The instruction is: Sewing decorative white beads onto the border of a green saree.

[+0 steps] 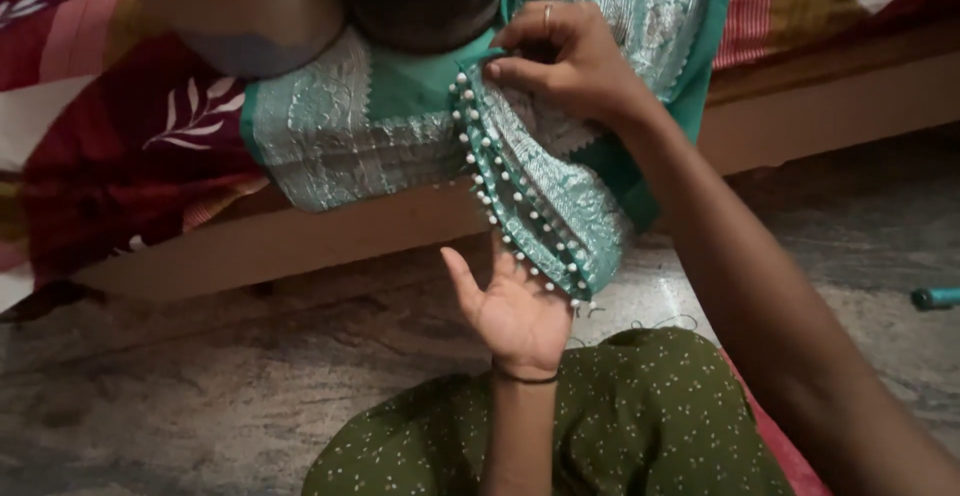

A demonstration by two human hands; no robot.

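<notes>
Step in hand looks like working along the bead-trimmed edge of the teal woven fabric with silver brocade (560, 191). Right hand (565, 61), arm reaching up, pinches the top edge between thumb and forefinger. Left hand (515, 311) is palm-up, fingers spread, holding nothing, hem end hanging just past its fingertips. Next move needs steady tension.

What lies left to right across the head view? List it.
Red leaf-print bedspread → left hand under the hanging edge → green silver-patterned cloth with white bead trim, its upper fold pinched by the right hand → small teal object on the floor.
</notes>
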